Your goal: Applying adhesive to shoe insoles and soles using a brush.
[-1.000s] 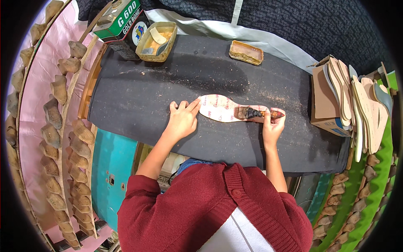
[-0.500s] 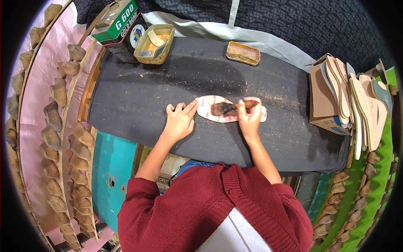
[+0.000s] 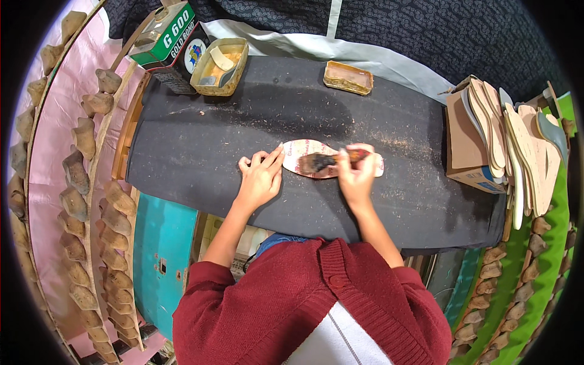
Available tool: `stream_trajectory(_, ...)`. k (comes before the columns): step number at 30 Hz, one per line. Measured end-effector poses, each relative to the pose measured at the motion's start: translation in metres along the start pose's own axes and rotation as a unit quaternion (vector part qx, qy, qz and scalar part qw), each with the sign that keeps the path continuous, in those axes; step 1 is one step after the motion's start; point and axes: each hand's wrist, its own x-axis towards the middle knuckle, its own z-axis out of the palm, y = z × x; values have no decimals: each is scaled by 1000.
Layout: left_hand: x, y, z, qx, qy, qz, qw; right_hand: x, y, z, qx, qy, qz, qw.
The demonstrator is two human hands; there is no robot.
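A pale shoe insole [image 3: 296, 149] with red print lies flat on the dark cloth, its broad end to the left. My left hand [image 3: 260, 179] rests beside that broad end, fingers spread and fingertips against its edge. In my right hand [image 3: 355, 174] is a brush [image 3: 315, 162], gripped by its reddish handle. Its dark bristles, blurred by motion, are over the middle of the insole. My right hand covers part of the insole's narrower end.
A tan tub [image 3: 217, 87] with scraper-like pieces stands back left beside a metal can [image 3: 173, 61]. Further right sits a shallow tray [image 3: 347, 78]. A cardboard box [image 3: 460, 137] with several insoles [image 3: 520, 155] stands at right. Shoe lasts [image 3: 76, 170] line racks on both sides.
The brush has shifted slightly left and down over the insole with my right hand. My left hand stays at the broad end. The whole view has shifted a little.
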Motion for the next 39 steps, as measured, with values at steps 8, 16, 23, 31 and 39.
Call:
stream_trajectory(8,-1,11,7,25,49,-71,996,-18,21,-32,38,-23,45,998)
stream_trajectory(16,2,11,18,29,109,-108,988,-13,2,-44,-13,-13,38,999)
stream_trajectory(23,4,14,19,26,123,-119,985,-7,5,8,14,-63,43,997)
stream_trajectory(31,4,11,21,32,127,-111,985,2,26,-71,-5,13,36,999)
stream_trajectory(39,3,13,21,25,140,-108,984,3,1,-56,37,29,34,998)
